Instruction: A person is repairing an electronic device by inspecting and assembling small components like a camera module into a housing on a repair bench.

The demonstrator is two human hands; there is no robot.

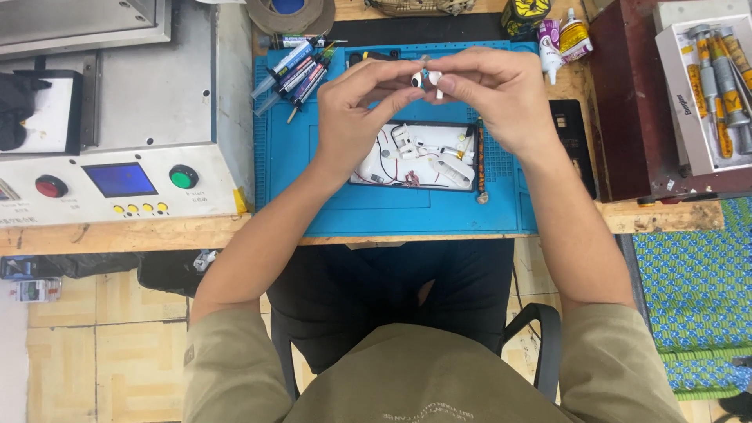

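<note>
Pale tan floor tiles lie nearest, under a black chair with an armrest; a green-and-blue woven mat covers the floor to the right.

Desk: raw wood, front edge running left to right, carrying a blue work mat.

Hands: left hand and right hand are raised above the mat, fingertips meeting. Both pinch a small white earbud part between thumb and forefinger, held clear of the mat over its far half. The part is too small to give its long axis for certain; it seems to lie roughly left to right between the two hands, with a dark spot facing the camera.

Below the hands: a shallow white tray on the mat, holding white plastic shells, a small button cell and thin red and black wires. A dark slim tool lies along the tray's right side. The hands hide part of the tray's far edge.

Far left of the mat: a fan of syringes and pens.

Left: grey machine with a blue screen, a red and a green button.

Right: dark red box beside an open white box of grey and yellow tubes. Far edge: small glue bottles, roll of tape.
</note>
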